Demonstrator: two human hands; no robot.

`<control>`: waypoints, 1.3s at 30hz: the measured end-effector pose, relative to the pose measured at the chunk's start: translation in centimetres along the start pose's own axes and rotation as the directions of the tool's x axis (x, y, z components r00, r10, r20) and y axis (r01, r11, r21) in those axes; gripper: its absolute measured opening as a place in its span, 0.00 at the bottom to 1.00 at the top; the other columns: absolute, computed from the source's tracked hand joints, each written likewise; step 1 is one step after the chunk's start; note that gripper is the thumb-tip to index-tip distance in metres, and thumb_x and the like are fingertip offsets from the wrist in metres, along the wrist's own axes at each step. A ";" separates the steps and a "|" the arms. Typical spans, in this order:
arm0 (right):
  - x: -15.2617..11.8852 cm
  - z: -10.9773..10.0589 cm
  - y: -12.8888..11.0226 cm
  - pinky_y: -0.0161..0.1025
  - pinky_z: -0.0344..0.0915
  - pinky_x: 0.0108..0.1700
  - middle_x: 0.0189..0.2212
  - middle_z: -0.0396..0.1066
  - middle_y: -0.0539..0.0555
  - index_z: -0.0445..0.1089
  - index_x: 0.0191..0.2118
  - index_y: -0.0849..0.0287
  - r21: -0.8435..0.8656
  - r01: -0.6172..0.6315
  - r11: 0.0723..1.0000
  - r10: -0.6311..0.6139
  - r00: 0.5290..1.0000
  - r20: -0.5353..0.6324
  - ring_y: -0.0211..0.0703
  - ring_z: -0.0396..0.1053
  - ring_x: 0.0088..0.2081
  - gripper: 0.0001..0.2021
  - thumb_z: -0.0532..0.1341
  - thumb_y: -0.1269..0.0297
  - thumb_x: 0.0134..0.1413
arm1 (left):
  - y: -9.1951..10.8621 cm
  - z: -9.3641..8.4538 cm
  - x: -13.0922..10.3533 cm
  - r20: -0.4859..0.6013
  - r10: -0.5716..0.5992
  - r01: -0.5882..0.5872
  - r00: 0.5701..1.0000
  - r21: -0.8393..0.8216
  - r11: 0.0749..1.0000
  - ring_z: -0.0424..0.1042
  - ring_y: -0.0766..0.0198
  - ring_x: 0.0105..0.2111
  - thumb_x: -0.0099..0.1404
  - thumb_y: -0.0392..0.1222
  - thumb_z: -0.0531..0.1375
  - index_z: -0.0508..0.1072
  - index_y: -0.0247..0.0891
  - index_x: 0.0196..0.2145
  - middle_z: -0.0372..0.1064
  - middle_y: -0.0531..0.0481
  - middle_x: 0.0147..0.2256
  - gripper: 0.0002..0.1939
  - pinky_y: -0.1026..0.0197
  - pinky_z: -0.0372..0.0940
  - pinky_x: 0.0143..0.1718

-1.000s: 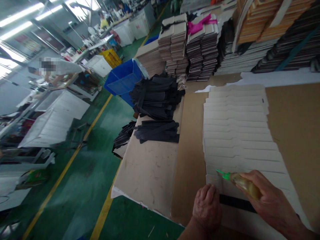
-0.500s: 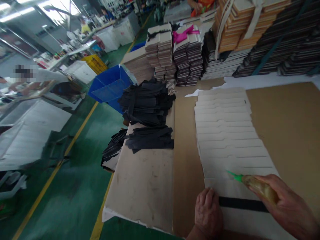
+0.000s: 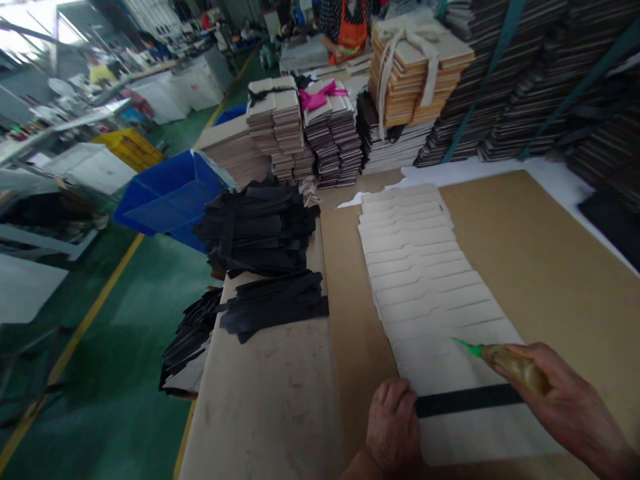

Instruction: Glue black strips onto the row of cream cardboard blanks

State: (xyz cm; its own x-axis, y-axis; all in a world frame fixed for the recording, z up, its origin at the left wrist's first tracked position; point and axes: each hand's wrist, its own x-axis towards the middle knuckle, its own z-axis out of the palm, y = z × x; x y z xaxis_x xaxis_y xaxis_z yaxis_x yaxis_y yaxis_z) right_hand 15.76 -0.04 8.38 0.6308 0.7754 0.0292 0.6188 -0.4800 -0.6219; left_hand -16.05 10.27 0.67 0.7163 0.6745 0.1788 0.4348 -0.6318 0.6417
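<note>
A glue bottle (image 3: 517, 368) with a green nozzle is gripped in my right hand (image 3: 570, 400), its tip pointing left over the pale boards. These pale boards (image 3: 425, 287) overlap in a long row running away from me. Across the nearest one lies a black strip (image 3: 467, 400), its right end near my right hand. My left hand (image 3: 393, 423) rests at the strip's left end with its fingers curled together; whether anything is pinched under them is hidden. Black strips lie in a large pile (image 3: 260, 227) and a smaller one (image 3: 275, 303) to the left.
Tied board stacks (image 3: 280, 120) stand along the back, beside an orange-edged bundle (image 3: 415, 73). A blue bin (image 3: 170, 193) is left of the table (image 3: 270, 400), and a box of black strips (image 3: 193, 340) sits by its edge. A person in an orange apron (image 3: 350, 33) is behind.
The view has turned right, so the table and piles appear further left. My left hand still rests by the strip's end, and my right hand still holds the bottle over the boards.
</note>
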 end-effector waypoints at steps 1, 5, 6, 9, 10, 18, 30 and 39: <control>-0.1 0.1 -0.3 0.57 0.84 0.45 0.45 0.86 0.57 0.82 0.51 0.48 0.010 -0.003 1.000 0.003 1.000 -0.004 0.62 0.86 0.42 0.30 0.65 0.25 0.67 | -0.6 -0.7 0.5 -0.004 0.000 0.000 1.000 -0.002 1.000 0.84 0.53 0.51 0.73 0.29 0.59 0.82 0.41 0.54 0.85 0.44 0.52 0.18 0.50 0.83 0.60; -1.2 1.7 -1.5 0.48 0.84 0.51 0.48 0.87 0.56 0.82 0.54 0.49 0.076 0.025 0.997 -0.030 0.997 0.064 0.55 0.87 0.47 0.24 0.67 0.34 0.73 | -2.3 -2.2 2.6 0.009 0.023 -0.023 1.000 0.001 1.000 0.84 0.53 0.50 0.75 0.27 0.57 0.82 0.39 0.57 0.85 0.42 0.52 0.20 0.48 0.84 0.59; -1.5 2.0 -1.6 0.46 0.84 0.50 0.48 0.87 0.55 0.83 0.53 0.48 0.091 0.036 0.995 -0.044 0.996 0.078 0.54 0.87 0.47 0.22 0.68 0.35 0.73 | -2.5 -2.4 2.9 0.014 0.031 -0.031 0.999 0.004 0.999 0.84 0.53 0.49 0.75 0.27 0.57 0.82 0.39 0.57 0.85 0.43 0.52 0.20 0.49 0.84 0.59; -2.1 2.0 -0.7 0.47 0.85 0.49 0.47 0.87 0.52 0.82 0.53 0.46 0.099 0.021 0.995 -0.024 0.999 0.033 0.54 0.87 0.46 0.23 0.68 0.34 0.72 | -2.5 -2.6 3.4 0.019 0.031 -0.032 0.999 0.026 0.999 0.85 0.53 0.50 0.73 0.25 0.56 0.82 0.40 0.56 0.85 0.43 0.51 0.22 0.47 0.83 0.61; -2.1 1.6 -0.1 0.49 0.85 0.49 0.46 0.86 0.52 0.82 0.54 0.46 0.090 0.000 0.996 0.000 1.000 -0.001 0.55 0.87 0.45 0.24 0.68 0.32 0.71 | -2.5 -2.7 3.4 0.016 0.027 -0.028 1.000 0.035 0.999 0.85 0.53 0.50 0.72 0.25 0.56 0.81 0.40 0.56 0.85 0.42 0.51 0.22 0.47 0.84 0.61; -0.6 -0.8 2.3 0.54 0.84 0.45 0.44 0.87 0.56 0.82 0.49 0.47 0.096 -0.096 0.991 0.099 0.995 -0.032 0.60 0.86 0.41 0.29 0.68 0.25 0.65 | -3.3 -2.9 4.6 -0.040 -0.046 0.051 0.998 0.125 0.991 0.86 0.54 0.54 0.77 0.24 0.52 0.79 0.36 0.60 0.83 0.38 0.53 0.23 0.52 0.84 0.60; 1.3 5.0 -3.4 0.41 0.83 0.46 0.44 0.86 0.56 0.79 0.52 0.51 0.395 -0.104 0.913 0.053 0.989 0.138 0.53 0.85 0.44 0.25 0.71 0.34 0.69 | -3.5 -2.0 6.4 0.187 -0.161 0.104 0.969 0.286 0.953 0.81 0.48 0.55 0.73 0.29 0.58 0.76 0.38 0.73 0.83 0.38 0.61 0.33 0.48 0.81 0.62; 3.6 8.0 -5.7 0.43 0.82 0.49 0.43 0.84 0.53 0.81 0.50 0.48 0.353 0.092 0.931 -0.155 0.976 0.156 0.50 0.84 0.44 0.18 0.70 0.40 0.70 | -2.7 -2.5 7.1 0.331 -0.257 0.157 0.908 0.298 0.941 0.78 0.47 0.56 0.78 0.35 0.58 0.72 0.41 0.77 0.80 0.40 0.65 0.33 0.47 0.79 0.64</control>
State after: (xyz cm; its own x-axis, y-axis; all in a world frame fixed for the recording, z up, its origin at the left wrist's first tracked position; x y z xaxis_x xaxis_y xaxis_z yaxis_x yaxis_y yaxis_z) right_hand 10.74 8.79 5.80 0.4467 0.8947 0.0031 0.4690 -0.2312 -0.8524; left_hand -13.49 17.71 2.04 0.7196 0.6480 -0.2495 0.6848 -0.6026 0.4098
